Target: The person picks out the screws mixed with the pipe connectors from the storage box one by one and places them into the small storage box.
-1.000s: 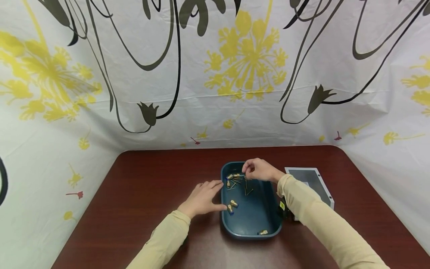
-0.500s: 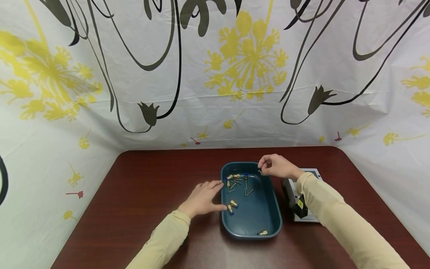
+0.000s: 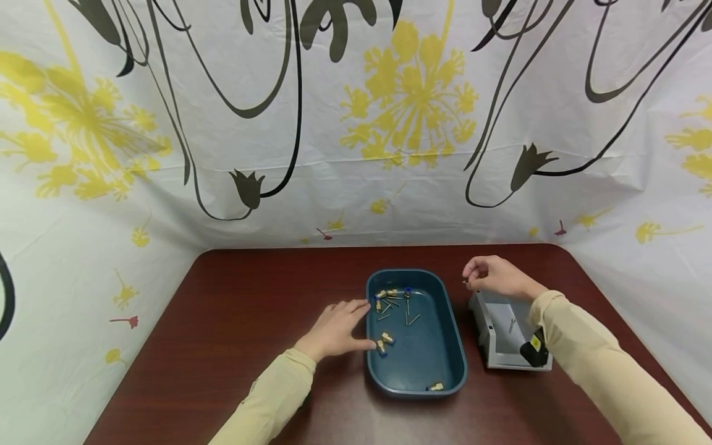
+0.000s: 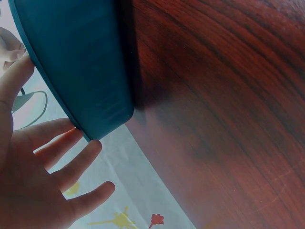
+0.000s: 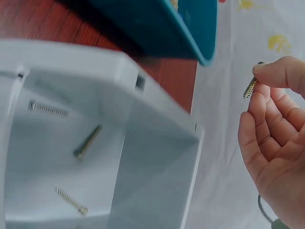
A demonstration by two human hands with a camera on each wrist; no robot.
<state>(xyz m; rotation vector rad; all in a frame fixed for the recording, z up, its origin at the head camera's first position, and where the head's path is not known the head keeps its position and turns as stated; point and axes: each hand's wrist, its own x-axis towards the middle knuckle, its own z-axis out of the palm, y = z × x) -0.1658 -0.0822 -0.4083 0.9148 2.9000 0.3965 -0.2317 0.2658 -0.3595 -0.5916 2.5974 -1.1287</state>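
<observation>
Right of centre in the head view, the right hand pinches a screw by the upper edge of the grey box, sleeve and black device blocking part of that box. Centre frame, the left hand, fingers spread, touches the left rim of the blue tray, brass fittings and loose screws inside.

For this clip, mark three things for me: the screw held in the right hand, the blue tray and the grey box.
Held screw [image 5: 250, 88]: right wrist view, on its threaded shank.
Blue tray [image 3: 414, 364]: head view, on its bare floor.
Grey box [image 5: 152, 176]: right wrist view, on an inner wall.
</observation>
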